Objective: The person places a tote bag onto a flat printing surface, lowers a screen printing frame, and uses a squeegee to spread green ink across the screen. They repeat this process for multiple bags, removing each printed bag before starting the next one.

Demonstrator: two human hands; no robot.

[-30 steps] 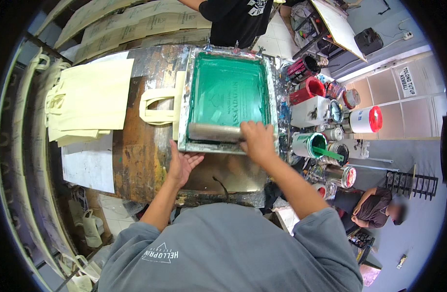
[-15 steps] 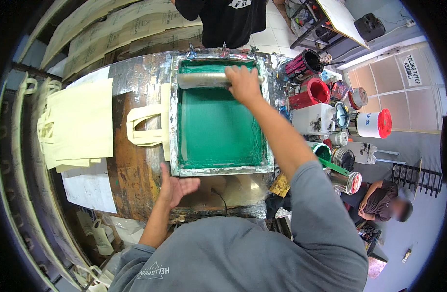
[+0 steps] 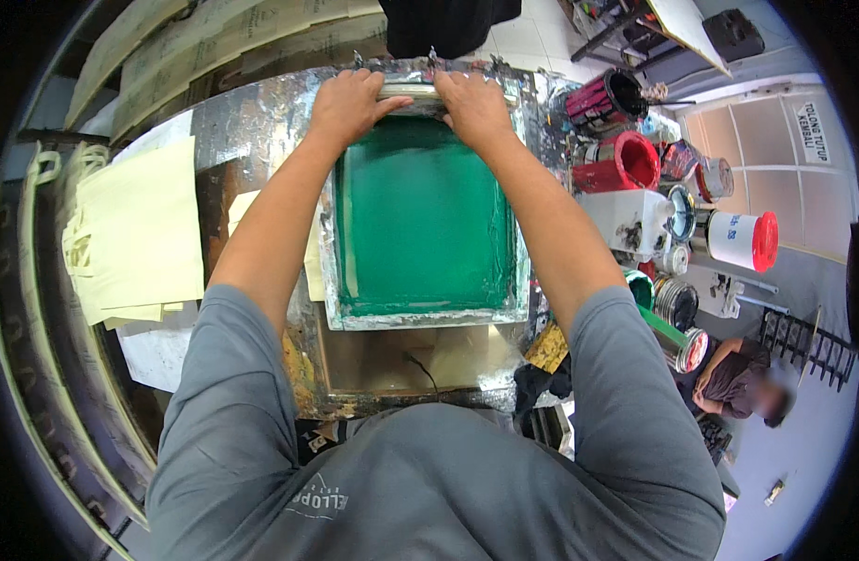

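We saw the screen frame (image 3: 428, 321), rectangular and crusted with pale paint, lying level over the tabletop (image 3: 252, 117), with green ink (image 3: 425, 224) spread across its inside. We had the long, pale squeegee (image 3: 418, 92) set crosswise at the far end.

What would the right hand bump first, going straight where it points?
Beyond the squeegee it grips, the right hand would probably meet the middle metal clamp behind the screen frame; depth is unclear.
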